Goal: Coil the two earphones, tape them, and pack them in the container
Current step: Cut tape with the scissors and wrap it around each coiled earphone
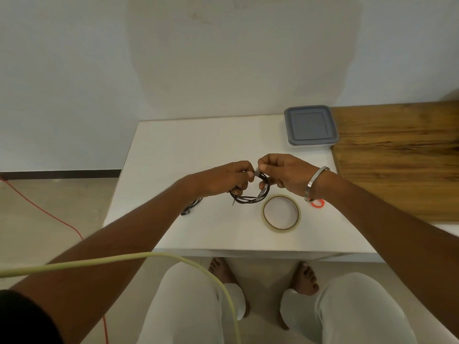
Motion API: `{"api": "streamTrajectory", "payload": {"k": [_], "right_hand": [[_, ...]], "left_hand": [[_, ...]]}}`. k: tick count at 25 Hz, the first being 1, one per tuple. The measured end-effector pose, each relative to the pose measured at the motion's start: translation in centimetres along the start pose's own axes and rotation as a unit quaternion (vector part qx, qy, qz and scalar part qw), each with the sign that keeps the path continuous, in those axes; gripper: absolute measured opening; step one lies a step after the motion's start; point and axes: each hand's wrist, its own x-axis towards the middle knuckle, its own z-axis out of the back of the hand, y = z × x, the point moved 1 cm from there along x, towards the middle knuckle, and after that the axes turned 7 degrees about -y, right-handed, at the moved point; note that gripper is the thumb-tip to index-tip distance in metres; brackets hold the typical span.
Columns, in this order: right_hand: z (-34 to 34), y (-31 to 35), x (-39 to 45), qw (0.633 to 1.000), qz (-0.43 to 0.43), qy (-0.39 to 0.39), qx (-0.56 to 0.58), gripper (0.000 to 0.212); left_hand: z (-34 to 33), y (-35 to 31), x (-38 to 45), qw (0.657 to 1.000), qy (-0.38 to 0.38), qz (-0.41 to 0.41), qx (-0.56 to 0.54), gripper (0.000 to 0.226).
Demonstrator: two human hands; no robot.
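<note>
Earphone coil [249, 194] hangs between my two hands just above the white table [198, 150], its lower loops close to or brushing the top, the plug end poking out at the lower left. From the head view, my left hand [223, 180] pinches the coil's left side closed, while my right hand [285, 173] holds the top of the coil with thumb and fingers pressed on what looks like a short strip of tape. I judge this to be the taping of the first coil; to do it well I should keep the strands bunched tight under my left fingers, pull the strip snug around all of them and press its end onto itself so that no loop springs free. The second earphone [192, 207] lies loose on the table near my left wrist, not yet coiled. The tape roll [280, 212] sits flat just below my right hand, a small orange ring [318, 203] beside my wrist. The container [310, 126], lid on, stands at the far right corner beside a wooden board [397, 157]. The near edge is well clear of my hands, and open tabletop lies to the far left for setting things down.
</note>
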Motion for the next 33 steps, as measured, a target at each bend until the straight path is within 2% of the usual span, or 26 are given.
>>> {"api": "streamTrajectory", "payload": {"k": [17, 24, 28, 30, 33], "right_hand": [[-0.6, 0.0, -0.2, 0.999, 0.029, -0.02, -0.042, 0.007], [-0.7, -0.7, 0.0, 0.99, 0.05, -0.053, -0.118, 0.027], [-1.1, -0.8, -0.2, 0.981, 0.087, -0.11, -0.135, 0.045], [-1.4, -0.7, -0.4, 0.968, 0.132, -0.127, -0.169, 0.04], [-1.6, -0.6, -0.4, 0.953, 0.171, -0.141, -0.208, 0.021]], "left_hand": [[-0.1, 0.8, 0.4, 1.0, -0.009, -0.015, 0.005, 0.018], [-0.3, 1.1, 0.3, 1.0, -0.015, -0.007, -0.007, 0.017], [-0.4, 1.3, 0.2, 0.999, -0.024, 0.006, -0.027, 0.017], [-0.4, 1.4, 0.2, 0.999, -0.028, 0.014, -0.033, 0.017], [-0.4, 1.5, 0.3, 0.999, -0.032, 0.021, -0.038, 0.017]]}}
